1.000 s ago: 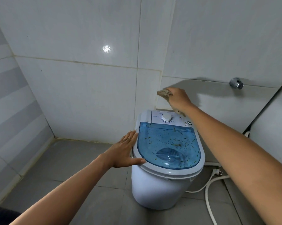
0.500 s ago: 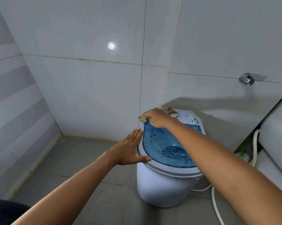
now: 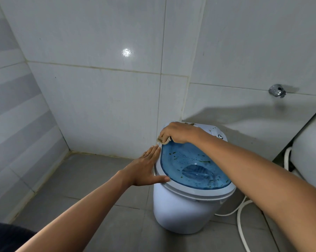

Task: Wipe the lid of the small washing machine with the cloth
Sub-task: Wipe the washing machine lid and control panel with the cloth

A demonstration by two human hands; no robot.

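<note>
A small white washing machine (image 3: 181, 211) stands on the floor in a tiled corner. Its lid (image 3: 188, 166) is clear blue with a white rim, speckled with green and dark bits. My right hand (image 3: 179, 132) presses a beige cloth (image 3: 163, 140) onto the far left end of the lid, beside the control panel. Most of the cloth is hidden under the hand. My left hand (image 3: 146, 169) lies flat against the lid's left rim, fingers straight, thumb on the front edge.
Grey floor tiles spread to the left of the machine. A white hose (image 3: 241, 220) curls on the floor at the right. A metal tap fitting (image 3: 277, 90) sticks out of the right wall. A white appliance (image 3: 310, 148) stands at the far right.
My right hand came down from the wall behind the machine with the cloth and now presses it on the lid's far left end. The left hand stays on the rim.
</note>
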